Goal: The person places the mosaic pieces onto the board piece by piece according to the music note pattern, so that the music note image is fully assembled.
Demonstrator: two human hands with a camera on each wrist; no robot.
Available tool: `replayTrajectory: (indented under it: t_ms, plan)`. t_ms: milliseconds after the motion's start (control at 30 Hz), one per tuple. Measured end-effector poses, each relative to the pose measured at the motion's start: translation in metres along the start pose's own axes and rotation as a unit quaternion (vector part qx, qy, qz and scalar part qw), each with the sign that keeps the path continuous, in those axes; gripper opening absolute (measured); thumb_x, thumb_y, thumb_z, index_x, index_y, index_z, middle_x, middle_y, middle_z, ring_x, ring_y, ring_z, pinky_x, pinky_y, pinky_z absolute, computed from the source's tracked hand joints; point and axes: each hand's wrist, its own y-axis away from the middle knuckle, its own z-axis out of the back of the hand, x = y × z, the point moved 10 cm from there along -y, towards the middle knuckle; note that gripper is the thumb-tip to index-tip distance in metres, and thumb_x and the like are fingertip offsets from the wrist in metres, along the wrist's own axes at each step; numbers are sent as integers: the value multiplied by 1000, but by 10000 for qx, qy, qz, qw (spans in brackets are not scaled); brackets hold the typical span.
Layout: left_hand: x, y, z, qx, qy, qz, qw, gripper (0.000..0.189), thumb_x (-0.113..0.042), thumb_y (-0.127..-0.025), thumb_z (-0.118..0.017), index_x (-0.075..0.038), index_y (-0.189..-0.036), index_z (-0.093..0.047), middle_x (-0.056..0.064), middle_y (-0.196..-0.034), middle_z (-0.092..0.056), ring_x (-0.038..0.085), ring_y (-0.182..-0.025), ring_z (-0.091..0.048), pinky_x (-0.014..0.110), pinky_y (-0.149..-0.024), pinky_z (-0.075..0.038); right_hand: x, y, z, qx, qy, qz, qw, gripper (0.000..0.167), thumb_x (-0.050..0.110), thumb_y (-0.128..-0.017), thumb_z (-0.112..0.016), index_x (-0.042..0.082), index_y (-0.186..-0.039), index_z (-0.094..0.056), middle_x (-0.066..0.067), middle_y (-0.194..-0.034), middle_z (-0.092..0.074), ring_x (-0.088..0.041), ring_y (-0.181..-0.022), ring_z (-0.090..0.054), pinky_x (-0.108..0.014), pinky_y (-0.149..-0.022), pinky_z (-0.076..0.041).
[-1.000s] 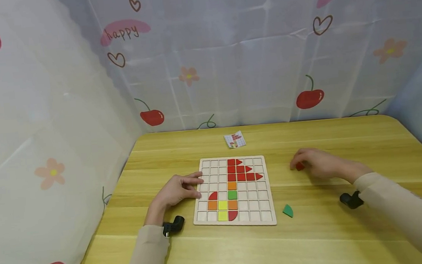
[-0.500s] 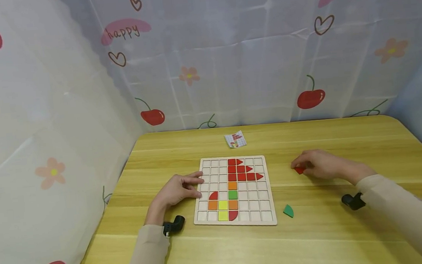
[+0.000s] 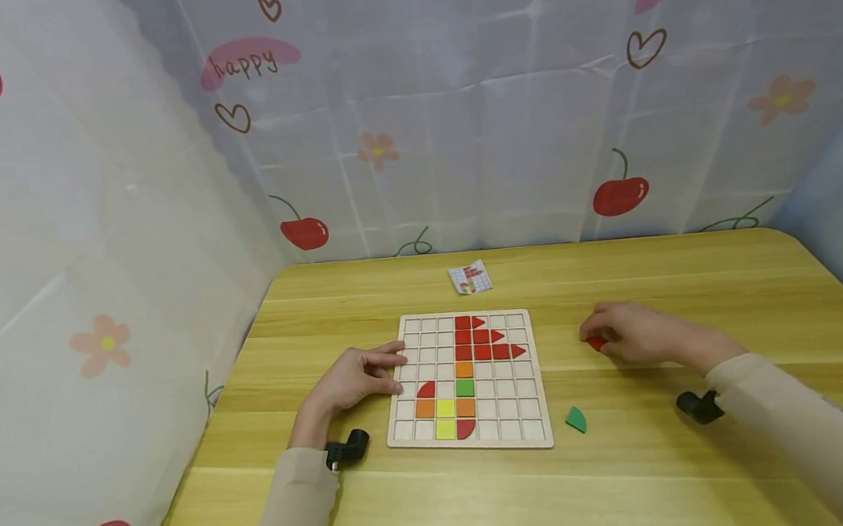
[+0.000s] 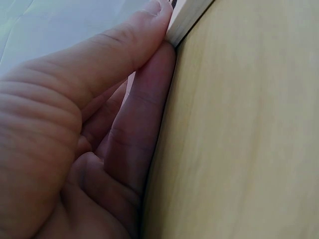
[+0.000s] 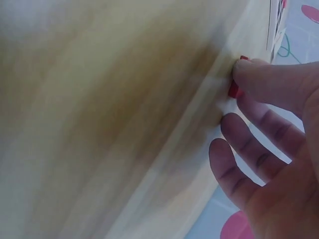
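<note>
A wooden grid board [image 3: 505, 410] lies on the table, holding red, orange, yellow and green tiles in some of its squares. My left hand [image 3: 352, 379] rests at its left edge, fingertips on the rim with the fingers fairly straight. In the left wrist view the thumb [image 4: 124, 45] lies at the board's edge [image 4: 189, 17]. To the right of the board, my right hand [image 3: 634, 332] pinches a small red tile [image 5: 233, 90] between thumb and forefinger, close over the table. Its other fingers are spread loosely, and part of the tile is hidden behind the thumb.
A green quarter-round tile [image 3: 576, 420] lies just right of the board. Behind the board is a small printed card [image 3: 470, 278] with a coloured grid pattern. Cloth curtains [image 3: 458, 168] enclose the table [image 3: 443, 503] at the back and sides.
The right hand shifts only slightly at the same spot, with the red tile turning a little between its fingers. Left hand and board stay where they were.
</note>
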Motion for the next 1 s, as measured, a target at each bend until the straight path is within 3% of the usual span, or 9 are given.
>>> replayTrajectory:
  t_ms: [100, 233, 367, 467, 700, 867, 1000]
  plan:
    - [-1, 1, 0, -3, 4, 18, 10000, 40, -12, -83, -87, -15, -122, -78, -7, -154, -55, 19, -150, -43, 19, -81, -50, 1, -1, -2, -98, -9, -9, 10000, 22, 2, -92, -74, 10, -112, -74, -1, -105, -64, -14, -91, -59, -40, -83, -55]
    - [-2, 2, -1, 1, -28, -7, 10000, 40, -13, -84, -86, -15, -123, -78, -5, -155, -55, 21, -128, -62, 19, -77, -50, 3, -3, -6, -204, -11, -21, 9998, 21, 3, -93, -73, 7, -114, -72, -2, -104, -64, -14, -90, -57, -40, -82, -53]
    - [-1, 2, 0, -12, -78, -57, 10000, 40, -14, -84, -86, -15, -123, -78, -4, -155, -55, 17, -111, -68, 20, -72, -49, 8, -6, -6, -196, -103, -134, 9997, 19, 4, -94, -72, 5, -113, -70, 0, -98, -63, -15, -88, -54, -38, -80, -51]
    - [0, 2, 0, -21, -88, -38, 10000, 40, -14, -84, -86, -17, -123, -78, -6, -154, -55, 17, -112, -68, 20, -71, -49, 12, -8, -7, -188, -175, -196, 9995, 18, 3, -95, -71, 4, -112, -68, 0, -96, -62, -16, -87, -54, -39, -80, -50]
    - [-1, 1, -1, -6, -47, -56, 10000, 40, -12, -83, -86, -15, -122, -78, -5, -154, -55, 20, -131, -61, 19, -75, -51, 17, -10, -10, -311, -309, -71, 9990, 20, 2, -96, -69, 5, -115, -65, 0, -99, -62, -16, -92, -57, -42, -85, -52]
    - [-1, 1, -1, 19, -24, -84, 10000, 40, -12, -83, -86, -13, -123, -78, -3, -154, -55, 24, -122, -66, 19, -73, -50, 23, -12, -12, -290, -226, 81, 9993, 22, 5, -98, -67, 6, -121, -66, 0, -103, -62, -15, -93, -55, -41, -85, -51]
    - [-1, 0, 0, 23, -6, -61, 10000, 40, -12, -83, -86, -14, -122, -78, -4, -154, -55, 23, -129, -62, 19, -74, -50, 29, -14, -12, -259, -165, 98, 9995, 23, 8, -99, -67, 7, -123, -67, 1, -104, -61, -14, -92, -54, -39, -84, -51]
